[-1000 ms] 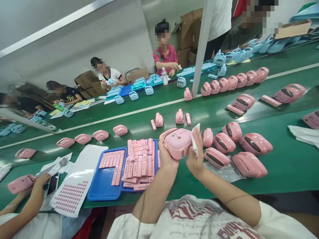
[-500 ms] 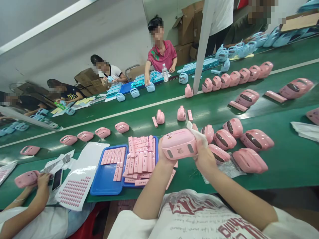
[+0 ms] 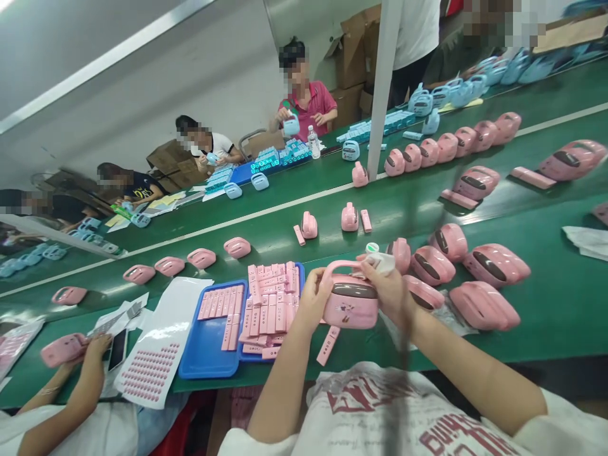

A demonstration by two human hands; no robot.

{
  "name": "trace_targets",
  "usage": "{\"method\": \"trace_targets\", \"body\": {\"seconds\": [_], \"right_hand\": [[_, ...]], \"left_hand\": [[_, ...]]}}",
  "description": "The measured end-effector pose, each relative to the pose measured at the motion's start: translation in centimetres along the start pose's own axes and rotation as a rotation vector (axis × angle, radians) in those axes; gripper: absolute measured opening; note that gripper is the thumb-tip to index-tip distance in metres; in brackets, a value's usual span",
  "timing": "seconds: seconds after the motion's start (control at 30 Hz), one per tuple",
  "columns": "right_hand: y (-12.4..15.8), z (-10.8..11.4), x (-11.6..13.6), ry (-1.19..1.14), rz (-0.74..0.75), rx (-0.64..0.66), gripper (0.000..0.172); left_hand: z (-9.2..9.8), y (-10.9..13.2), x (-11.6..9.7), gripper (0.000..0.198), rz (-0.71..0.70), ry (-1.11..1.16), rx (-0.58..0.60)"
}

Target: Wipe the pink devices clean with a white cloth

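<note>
A pink handled plastic device (image 3: 354, 310) is held up in front of me, its dark glossy strip and small printed picture turned my way. My left hand (image 3: 314, 296) is closed round its left side by the handle. At the opposite side, my right hand (image 3: 388, 286) pinches a white cloth (image 3: 384, 262) against the device near the handle's right end. Just below lies a loose pink stick with buttons (image 3: 329, 346). Several more such sticks are piled in a blue tray (image 3: 300, 275) left of my hands.
Several pink devices (image 3: 484, 305) stand on the green table to my right, some on clear plastic. A second blue tray (image 3: 204, 354), a sticker sheet (image 3: 151, 373) and a co-worker's hand (image 3: 97, 348) are at left. Across the conveyor (image 3: 275, 235), people handle blue devices.
The pink device has turned in my hands: its underside with grey pads faced me, now its handle and front strip do. Across the line, a co-worker has lifted a blue device.
</note>
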State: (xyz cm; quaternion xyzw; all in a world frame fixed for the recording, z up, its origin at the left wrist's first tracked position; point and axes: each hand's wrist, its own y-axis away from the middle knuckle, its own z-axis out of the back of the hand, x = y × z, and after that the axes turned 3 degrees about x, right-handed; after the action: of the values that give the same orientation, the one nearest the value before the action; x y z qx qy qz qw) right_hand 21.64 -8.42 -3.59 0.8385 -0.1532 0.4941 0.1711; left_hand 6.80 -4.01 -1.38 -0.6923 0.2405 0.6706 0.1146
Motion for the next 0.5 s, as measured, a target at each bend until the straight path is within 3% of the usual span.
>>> {"method": "trace_targets", "body": {"seconds": [0.1,0.17,0.27,0.4,0.5], "right_hand": [[0.1,0.7,0.1,0.061,0.063,-0.016,0.032],[-0.1,1.0,0.3,0.113,0.018,0.061,0.032],[-0.3,0.7,0.5,0.343,0.027,0.243,0.028],[0.3,-0.6,0.2,0.800,0.247,0.368,0.016],[-0.3,-0.6,0.0,0.690,0.195,0.354,0.015]], "left_hand": [[0.5,0.9,1.9,0.074,0.025,-0.088,0.147],[0.8,1.4,3.0,0.083,0.005,-0.184,0.158],[0.8,1.5,4.0,0.081,-0.107,-0.456,0.086],[0.4,0.6,4.6,0.071,-0.343,-0.812,0.030],[0.5,0.4,4.7,0.066,-0.558,-0.959,-0.090]]}}
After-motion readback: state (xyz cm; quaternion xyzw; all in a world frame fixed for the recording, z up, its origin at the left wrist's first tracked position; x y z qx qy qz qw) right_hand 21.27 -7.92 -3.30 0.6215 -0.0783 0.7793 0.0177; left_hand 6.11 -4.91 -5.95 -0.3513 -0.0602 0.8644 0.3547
